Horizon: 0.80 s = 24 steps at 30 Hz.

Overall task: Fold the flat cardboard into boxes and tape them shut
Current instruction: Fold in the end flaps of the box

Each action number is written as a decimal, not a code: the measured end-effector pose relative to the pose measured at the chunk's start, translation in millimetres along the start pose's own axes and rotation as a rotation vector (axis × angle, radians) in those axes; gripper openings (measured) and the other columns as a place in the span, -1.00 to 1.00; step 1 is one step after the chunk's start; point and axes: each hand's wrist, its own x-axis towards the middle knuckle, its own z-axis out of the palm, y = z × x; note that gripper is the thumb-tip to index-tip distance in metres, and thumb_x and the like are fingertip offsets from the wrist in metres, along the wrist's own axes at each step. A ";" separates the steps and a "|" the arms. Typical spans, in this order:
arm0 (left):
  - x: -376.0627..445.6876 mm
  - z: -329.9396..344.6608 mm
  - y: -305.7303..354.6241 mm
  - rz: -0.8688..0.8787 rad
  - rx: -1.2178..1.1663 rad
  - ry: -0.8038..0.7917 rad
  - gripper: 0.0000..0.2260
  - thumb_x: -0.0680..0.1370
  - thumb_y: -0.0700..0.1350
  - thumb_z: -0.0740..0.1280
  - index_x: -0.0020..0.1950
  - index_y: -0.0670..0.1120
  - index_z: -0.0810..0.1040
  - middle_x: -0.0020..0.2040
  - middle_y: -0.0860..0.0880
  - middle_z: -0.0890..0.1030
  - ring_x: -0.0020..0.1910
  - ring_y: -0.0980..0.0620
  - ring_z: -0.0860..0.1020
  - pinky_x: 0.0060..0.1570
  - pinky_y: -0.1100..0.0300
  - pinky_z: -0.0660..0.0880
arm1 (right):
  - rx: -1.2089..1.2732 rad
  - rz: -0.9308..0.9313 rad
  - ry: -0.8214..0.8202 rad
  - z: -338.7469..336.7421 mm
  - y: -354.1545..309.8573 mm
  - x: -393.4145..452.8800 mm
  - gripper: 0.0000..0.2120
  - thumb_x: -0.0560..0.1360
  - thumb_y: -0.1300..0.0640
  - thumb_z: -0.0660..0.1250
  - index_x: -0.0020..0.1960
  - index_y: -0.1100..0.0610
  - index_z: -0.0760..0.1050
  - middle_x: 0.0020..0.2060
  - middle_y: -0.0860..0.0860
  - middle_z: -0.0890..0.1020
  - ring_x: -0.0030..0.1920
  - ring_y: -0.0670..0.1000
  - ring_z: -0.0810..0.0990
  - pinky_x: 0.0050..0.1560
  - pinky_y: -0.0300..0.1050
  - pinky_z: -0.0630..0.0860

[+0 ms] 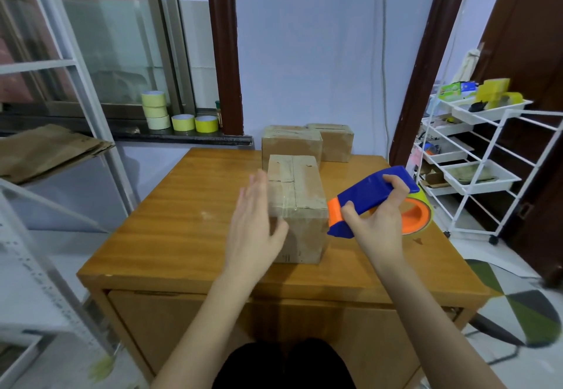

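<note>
Your right hand (376,221) has its grip curled round the tape dispenser (373,198): the fingers go over the blue body and the thumb lies near the orange front part. The dispenser is held in the air at the right of centre, just beside the right side of the nearest box (297,205), and a roll of yellowish tape sits on its orange wheel behind your wrist. Your left hand (254,221) is spread, with straight fingers together, and its palm faces the left side of that box; the hand is a little blurred, so I cannot tell if it really touches the cardboard.

The nearest box stands in the middle of the table (182,205). It is brown, closed, and longer than it is wide. A strip of clear tape runs along the seam of the top flaps and goes down over the front face. The cardboard looks a little worn and creased.

Behind it, at the far edge of the table, two more closed boxes (307,141) stand side by side, touching each other. Flat cardboard (45,151) lies on a shelf at the left of the frame. Several tape rolls (179,115) stand on the window sill at the upper left.
</note>
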 end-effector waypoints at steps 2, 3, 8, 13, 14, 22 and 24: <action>7.0 -5.5 1.4 0.239 0.256 -0.051 -0.38 0.60 -0.07 0.24 0.56 -0.06 -0.02 0.49 0.10 -0.06 0.44 0.20 -0.08 0.37 0.16 -0.21 | 0.009 0.003 -0.006 0.1 1.0 0.0 -0.38 0.42 0.20 0.42 0.32 0.08 0.13 -0.22 0.03 0.55 -0.25 0.01 0.57 -0.22 -0.14 0.50; 7.7 -5.1 -2.7 0.328 0.366 -0.096 -0.40 0.55 -0.13 0.31 0.54 -0.12 0.14 0.51 0.00 0.13 0.48 0.11 0.10 0.41 0.13 -0.09 | 0.013 0.004 -0.006 0.3 0.9 -0.4 -0.38 0.42 0.20 0.42 0.32 0.08 0.13 -0.22 0.04 0.55 -0.25 0.02 0.57 -0.22 -0.14 0.50; 13.8 -2.6 -14.0 0.397 0.519 -0.127 -0.44 0.28 -0.23 0.55 0.27 -0.23 0.55 0.21 -0.17 0.60 0.19 -0.07 0.58 0.29 0.05 0.25 | 0.015 -0.012 0.012 2.5 2.5 -2.4 -0.41 0.42 0.21 0.42 0.29 0.08 0.14 -0.24 -0.03 0.52 -0.23 -0.02 0.57 -0.23 -0.19 0.49; 16.5 -3.8 9.1 0.478 0.497 -0.196 -0.38 0.55 -0.07 0.27 0.55 -0.16 0.12 0.54 -0.11 0.17 0.51 -0.02 0.19 0.38 0.22 -0.09 | 0.000 -0.019 -0.006 1.2 1.4 -0.7 -0.42 0.43 0.21 0.41 0.29 0.08 0.13 -0.24 -0.01 0.52 -0.22 -0.01 0.58 -0.20 -0.13 0.51; 16.3 -0.5 10.9 0.500 0.493 -0.198 -0.39 0.59 -0.04 0.20 0.57 -0.13 0.02 0.56 -0.08 0.09 0.53 0.01 0.10 0.39 0.23 -0.15 | -0.010 -0.025 -0.008 1.4 1.3 -0.4 -0.41 0.43 0.20 0.42 0.29 0.08 0.13 -0.23 0.00 0.53 -0.22 0.00 0.58 -0.19 -0.11 0.52; 21.4 7.5 16.1 0.483 0.425 -0.152 -0.50 0.63 0.00 0.13 0.54 -0.10 0.13 0.54 -0.06 0.20 0.51 0.04 0.16 0.45 0.21 0.04 | -0.050 -0.024 -0.019 1.3 -0.2 1.4 -0.41 0.42 0.18 0.42 0.29 0.08 0.13 -0.18 0.03 0.55 -0.19 0.00 0.59 -0.18 -0.08 0.56; 25.7 8.6 19.9 0.514 0.398 -0.163 -0.50 0.63 -0.01 0.15 0.54 -0.09 0.14 0.54 -0.05 0.20 0.51 0.05 0.15 0.44 0.23 0.02 | -0.058 -0.028 -0.015 1.2 -0.5 1.7 -0.41 0.42 0.17 0.43 0.29 0.09 0.13 -0.18 0.04 0.55 -0.20 0.01 0.59 -0.20 -0.06 0.56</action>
